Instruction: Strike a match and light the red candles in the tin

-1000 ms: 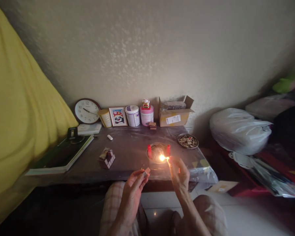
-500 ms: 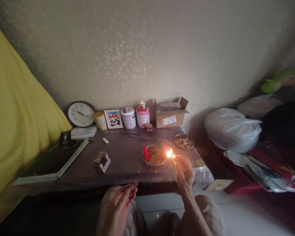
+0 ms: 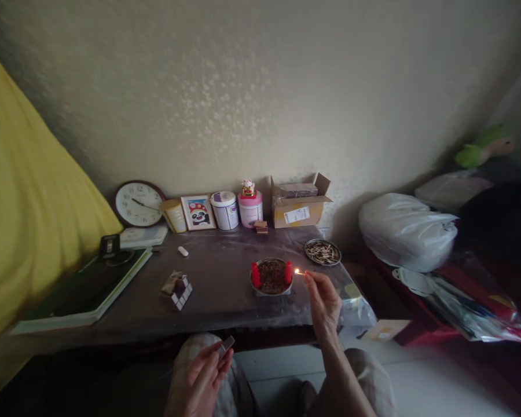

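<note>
Between the fingertips of my right hand [image 3: 324,298] is a match [image 3: 301,273] with a small glowing flame at its left end. Its burning tip is just right of one red candle [image 3: 289,271], apart from it. A second red candle [image 3: 255,274] stands on the opposite side of the same round bowl [image 3: 272,293], which holds dark brown grains. Low over my lap, my left hand [image 3: 206,370] grips a small matchbox [image 3: 226,346]. A round dish [image 3: 323,252] with many loose matchsticks lies behind my right hand.
Small boxes [image 3: 176,292] are stacked at the table's left middle, near a white oval object [image 3: 183,251]. Along the wall stand a clock [image 3: 139,204], a picture frame [image 3: 198,213], tubs [image 3: 224,211] and an open carton [image 3: 298,211]. White bags [image 3: 408,229] lie at right.
The match flame has shrunk from a large bright blaze to a small glow, and the scene is dimmer. My left hand with the matchbox is slightly lower and further left in view.
</note>
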### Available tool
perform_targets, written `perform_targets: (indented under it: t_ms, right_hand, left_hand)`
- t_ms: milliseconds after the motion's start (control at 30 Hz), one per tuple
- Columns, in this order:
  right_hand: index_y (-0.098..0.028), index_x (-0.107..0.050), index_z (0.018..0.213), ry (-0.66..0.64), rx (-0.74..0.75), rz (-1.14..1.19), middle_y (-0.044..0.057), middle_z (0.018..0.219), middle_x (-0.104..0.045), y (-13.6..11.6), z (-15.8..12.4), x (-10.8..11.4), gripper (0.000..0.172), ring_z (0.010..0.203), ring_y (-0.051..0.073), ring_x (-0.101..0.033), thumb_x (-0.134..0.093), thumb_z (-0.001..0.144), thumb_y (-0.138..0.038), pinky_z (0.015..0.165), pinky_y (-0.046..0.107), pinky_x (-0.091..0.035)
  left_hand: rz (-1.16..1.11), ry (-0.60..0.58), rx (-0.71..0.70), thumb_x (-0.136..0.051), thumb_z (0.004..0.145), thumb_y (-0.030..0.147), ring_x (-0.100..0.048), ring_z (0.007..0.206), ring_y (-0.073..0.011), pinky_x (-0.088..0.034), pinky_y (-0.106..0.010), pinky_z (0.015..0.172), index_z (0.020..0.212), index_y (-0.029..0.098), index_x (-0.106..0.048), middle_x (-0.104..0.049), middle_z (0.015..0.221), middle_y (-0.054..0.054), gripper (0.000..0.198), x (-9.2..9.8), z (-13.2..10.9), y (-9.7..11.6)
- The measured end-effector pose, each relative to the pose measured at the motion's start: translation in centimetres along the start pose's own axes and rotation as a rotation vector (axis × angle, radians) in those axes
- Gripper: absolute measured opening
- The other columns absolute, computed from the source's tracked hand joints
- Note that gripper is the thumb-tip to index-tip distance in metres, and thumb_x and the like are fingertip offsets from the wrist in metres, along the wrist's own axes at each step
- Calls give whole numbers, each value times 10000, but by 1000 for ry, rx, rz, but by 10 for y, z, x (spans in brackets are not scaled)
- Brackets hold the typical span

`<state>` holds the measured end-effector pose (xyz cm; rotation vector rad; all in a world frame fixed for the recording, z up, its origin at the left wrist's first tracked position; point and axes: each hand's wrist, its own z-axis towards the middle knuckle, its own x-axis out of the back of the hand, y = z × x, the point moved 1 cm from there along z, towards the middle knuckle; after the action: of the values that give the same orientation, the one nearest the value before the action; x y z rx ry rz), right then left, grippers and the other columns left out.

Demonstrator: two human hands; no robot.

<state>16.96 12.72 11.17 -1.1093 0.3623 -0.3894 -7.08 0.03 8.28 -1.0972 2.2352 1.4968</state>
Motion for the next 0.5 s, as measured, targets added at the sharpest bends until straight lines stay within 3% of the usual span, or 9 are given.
perform_targets:
  t_ms: [200, 500]
  right_hand:
    - [-180, -691, 793, 7, -59, 66, 29, 747, -686, 2, 7, -5, 253, 708, 174, -590, -718, 732, -424, 678, 293, -478]
    - [-178, -671, 762, -8, -75, 90, 27, 734, -671, 0, 16, -9, 260, 680, 165, -582, -728, 704, -426, 641, 281, -484]
  left_hand:
    - [-23, -37, -16, -900, 518, 356, -732, 882, -204, -559, -256, 814, 834, 194, -781, -808, 909, -89, 375, 8, 3, -2]
    - [-31, -44, -19, -909, 493, 357, -739, 848, -207, -567, -255, 789, 803, 205, -789, -811, 874, -82, 366, 11, 4, 0]
